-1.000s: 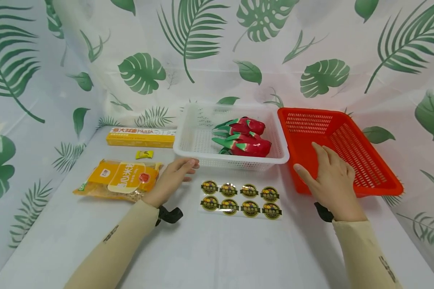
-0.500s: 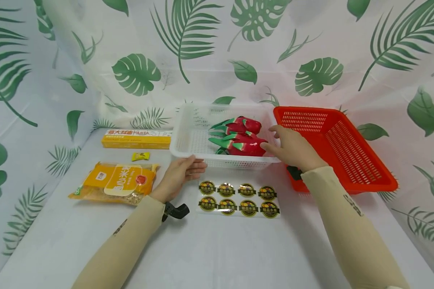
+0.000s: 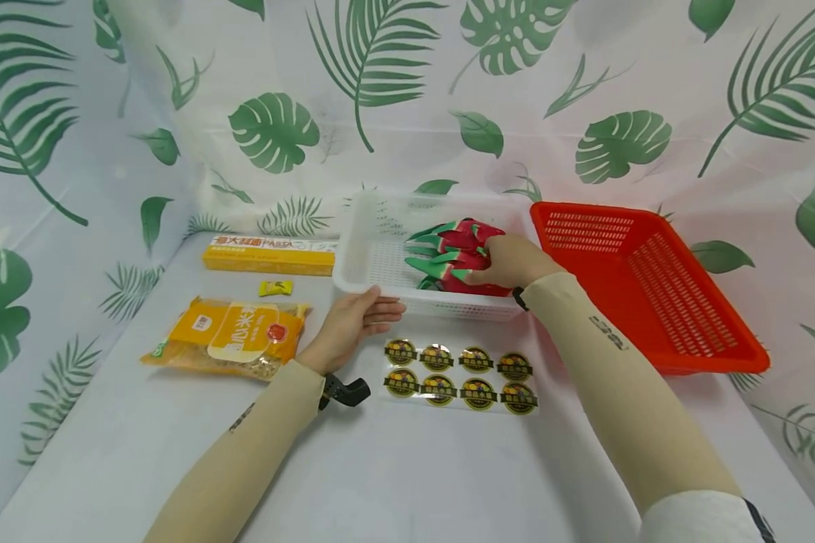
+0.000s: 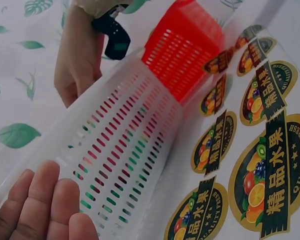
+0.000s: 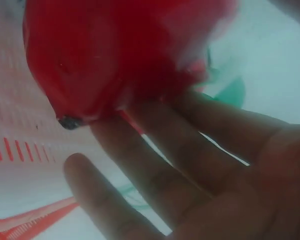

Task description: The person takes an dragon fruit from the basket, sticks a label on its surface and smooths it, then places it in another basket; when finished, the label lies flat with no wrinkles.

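Two red dragon fruits with green leaves lie in the white plastic basket, a front dragon fruit and a rear dragon fruit. My right hand reaches over the basket's right side and holds the front one, thumb on its near side, fingers on its far side. The right wrist view has fingertips against the red skin, partly hidden behind it. At the basket's front left corner is my left hand, thumb near the rim, fingers extended by the front wall.
A red basket stands right of the white one. A sheet of round stickers lies in front. On the left are a bag of grain-like food, a small yellow packet and a pasta box.
My right hand has moved left from over the red basket into the white basket and taken hold of the front dragon fruit. My left hand has shifted slightly right along the white basket.
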The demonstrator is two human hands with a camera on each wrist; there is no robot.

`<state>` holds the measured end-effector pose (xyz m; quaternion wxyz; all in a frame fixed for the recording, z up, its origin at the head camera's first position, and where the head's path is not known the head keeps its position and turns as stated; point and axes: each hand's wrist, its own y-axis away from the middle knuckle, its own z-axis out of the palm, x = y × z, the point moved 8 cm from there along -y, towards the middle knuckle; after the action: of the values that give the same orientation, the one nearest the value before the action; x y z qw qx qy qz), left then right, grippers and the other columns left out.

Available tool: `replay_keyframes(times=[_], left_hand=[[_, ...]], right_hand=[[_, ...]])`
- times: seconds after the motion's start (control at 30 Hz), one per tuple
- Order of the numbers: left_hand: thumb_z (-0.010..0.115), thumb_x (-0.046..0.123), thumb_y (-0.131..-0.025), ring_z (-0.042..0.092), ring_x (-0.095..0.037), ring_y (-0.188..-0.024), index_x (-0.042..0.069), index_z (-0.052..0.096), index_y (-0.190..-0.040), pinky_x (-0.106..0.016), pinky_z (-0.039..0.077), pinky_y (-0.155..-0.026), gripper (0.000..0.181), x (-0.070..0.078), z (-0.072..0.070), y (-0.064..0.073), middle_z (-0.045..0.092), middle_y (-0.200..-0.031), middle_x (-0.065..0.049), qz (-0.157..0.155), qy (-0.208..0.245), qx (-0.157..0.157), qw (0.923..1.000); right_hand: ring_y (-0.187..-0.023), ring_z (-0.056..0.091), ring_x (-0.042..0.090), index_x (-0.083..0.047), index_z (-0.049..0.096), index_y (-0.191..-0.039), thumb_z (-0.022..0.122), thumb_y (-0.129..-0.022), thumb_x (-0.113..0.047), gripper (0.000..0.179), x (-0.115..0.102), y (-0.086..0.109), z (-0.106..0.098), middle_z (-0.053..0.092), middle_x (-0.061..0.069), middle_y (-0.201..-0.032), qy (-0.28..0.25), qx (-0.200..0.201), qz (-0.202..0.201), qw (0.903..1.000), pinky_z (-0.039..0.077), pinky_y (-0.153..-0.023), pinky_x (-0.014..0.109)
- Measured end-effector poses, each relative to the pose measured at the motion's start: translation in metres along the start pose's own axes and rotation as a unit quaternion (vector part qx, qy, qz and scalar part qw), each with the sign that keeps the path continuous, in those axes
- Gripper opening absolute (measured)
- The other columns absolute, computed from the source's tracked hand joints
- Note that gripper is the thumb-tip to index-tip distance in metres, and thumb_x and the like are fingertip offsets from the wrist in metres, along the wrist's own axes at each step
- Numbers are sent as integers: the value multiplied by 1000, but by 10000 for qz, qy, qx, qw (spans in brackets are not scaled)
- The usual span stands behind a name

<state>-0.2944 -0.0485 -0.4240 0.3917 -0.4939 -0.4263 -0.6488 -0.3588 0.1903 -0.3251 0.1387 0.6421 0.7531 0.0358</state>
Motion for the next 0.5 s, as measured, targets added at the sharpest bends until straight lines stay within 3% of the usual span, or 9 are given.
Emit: replay_keyframes(times=[0.2,0.5], left_hand=[[35,36,-115,72,-9,-106,-4,64,-134,-27,58,-95,52,1,3,0,71,-134,-18,23,29,-46,10000],[35,34,-115,72,-17,-113,-4,63,-134,-29,57,-97,52,0,2,1,70,-135,-18,88,-17,-48,9999]], right_hand=[[-95,62,29,-2,65,-117,86,-80,-48,63,-4,-3,-2,72,14,-104,324,204,13,9993,57,-83,43],[-89,63,28,-3,66,-112,87,-78,-45,58,-8,-3,-2,73,13,-99,465,362,-24,9983,57,-76,39]])
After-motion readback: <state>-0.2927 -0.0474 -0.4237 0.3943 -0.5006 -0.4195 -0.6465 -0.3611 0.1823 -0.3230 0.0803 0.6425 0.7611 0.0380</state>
